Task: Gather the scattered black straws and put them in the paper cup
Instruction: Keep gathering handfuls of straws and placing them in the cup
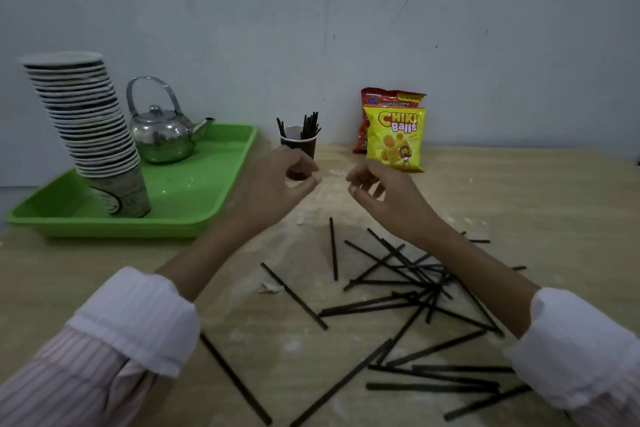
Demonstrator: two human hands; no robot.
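A dark paper cup [304, 144] stands at the back of the table near the wall, with several black straws [309, 125] upright in it. Many more black straws [398, 288] lie scattered and crossed on the wooden table in front of me, mostly to the right. My left hand [277, 184] hovers just in front of the cup's lower part, fingers loosely curled, no straw visible in it. My right hand [381, 191] floats beside it above the table, fingers loosely bent and empty. Both hands are above and beyond the straw pile.
A green tray [207, 191] at the left carries a leaning stack of paper cups [90, 121] and a metal kettle [162, 135]. Two snack bags [394, 135] lean against the wall right of the cup. Paper scraps [273, 288] dot the table.
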